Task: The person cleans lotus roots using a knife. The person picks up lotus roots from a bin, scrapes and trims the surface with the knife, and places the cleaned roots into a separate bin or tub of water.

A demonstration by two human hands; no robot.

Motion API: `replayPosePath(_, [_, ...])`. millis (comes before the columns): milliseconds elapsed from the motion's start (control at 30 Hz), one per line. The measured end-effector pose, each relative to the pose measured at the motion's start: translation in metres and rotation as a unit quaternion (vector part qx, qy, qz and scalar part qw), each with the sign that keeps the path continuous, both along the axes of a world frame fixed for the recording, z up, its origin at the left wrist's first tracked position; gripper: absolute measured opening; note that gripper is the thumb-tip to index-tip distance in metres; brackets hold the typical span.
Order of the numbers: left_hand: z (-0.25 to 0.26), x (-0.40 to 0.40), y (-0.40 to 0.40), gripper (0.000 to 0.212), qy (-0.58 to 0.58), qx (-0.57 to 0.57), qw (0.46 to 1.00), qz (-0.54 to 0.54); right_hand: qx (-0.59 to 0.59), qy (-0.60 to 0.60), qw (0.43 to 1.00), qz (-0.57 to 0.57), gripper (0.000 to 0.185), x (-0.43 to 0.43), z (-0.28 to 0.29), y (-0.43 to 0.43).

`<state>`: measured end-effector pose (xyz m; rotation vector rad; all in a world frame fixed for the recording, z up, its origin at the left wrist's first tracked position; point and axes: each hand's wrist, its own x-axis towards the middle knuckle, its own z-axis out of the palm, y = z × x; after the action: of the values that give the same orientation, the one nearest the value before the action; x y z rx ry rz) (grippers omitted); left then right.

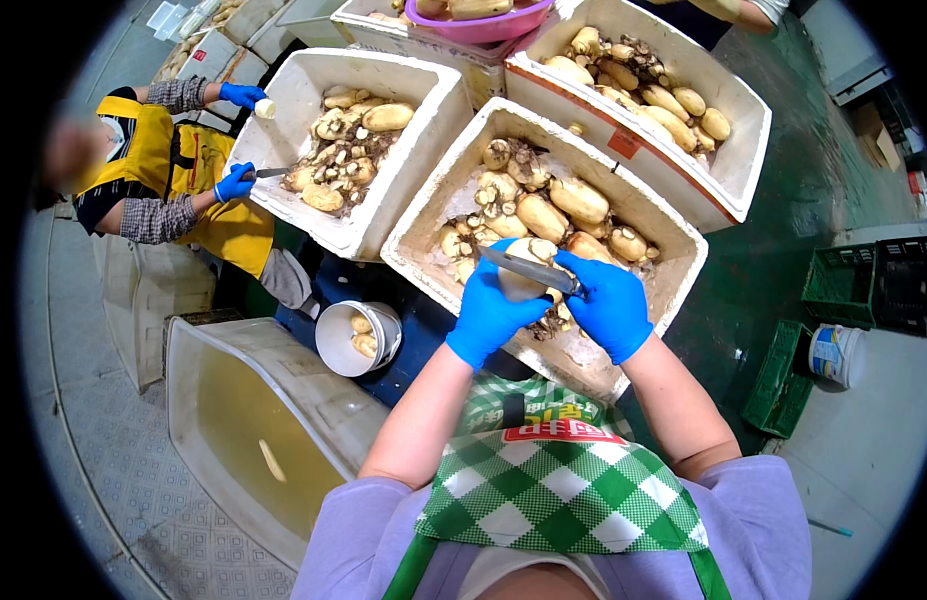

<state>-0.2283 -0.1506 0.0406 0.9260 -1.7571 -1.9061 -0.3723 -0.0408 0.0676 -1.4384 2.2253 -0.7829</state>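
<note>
Both my hands wear blue gloves and meet over a white foam box point(441, 191) directly in front of me. My left hand point(490, 311) is closed around a pale lotus root section point(517, 287), its cut end upward. In my right hand point(607, 304) is the handle of a knife point(531, 268), whose dark blade lies across the root and points left. Part of the root is hidden by the blade and my fingers. Below, the box holds several lotus root pieces point(580, 199) among trimmed ends and dark fibrous scraps.
A co-worker in a yellow apron point(145, 150) holds a knife and a root piece over another foam box point(403, 71). A third root box point(733, 172) stands at upper right. Lower left are a white bucket point(336, 337) with roots and a tub of murky water point(246, 420).
</note>
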Motion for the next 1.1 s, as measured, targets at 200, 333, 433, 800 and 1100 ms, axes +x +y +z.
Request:
replayPosePath(200, [0.015, 0.010, 0.001, 0.083, -0.083, -0.178, 0.980, -0.021, 0.088, 0.011, 0.994, -0.060, 0.034, -0.028, -0.047, -0.001])
replayPosePath(333, [0.008, 0.007, 0.005, 0.083, 0.029, -0.104, 0.994, 0.022, 0.146, -0.253, 0.941, -0.169, 0.025, -0.065, -0.138, 0.035])
replayPosePath(433, [-0.004, 0.000, 0.004, 0.093, 0.151, 0.120, 0.980, 0.053, 0.063, -0.691, 0.701, -0.162, 0.046, -0.011, -0.093, 0.015])
replayPosePath(800, [-0.017, 0.016, -0.002, 0.043, 0.022, 0.125, 0.989, 0.080, -0.103, -0.645, 0.737, -0.172, 0.043, 0.005, -0.066, -0.014])
replayPosePath(1100, [-0.030, 0.046, -0.015, 0.078, -0.044, 0.139, 0.984, -0.098, -0.166, -0.425, 0.888, -0.054, 0.031, 0.029, -0.055, -0.032])
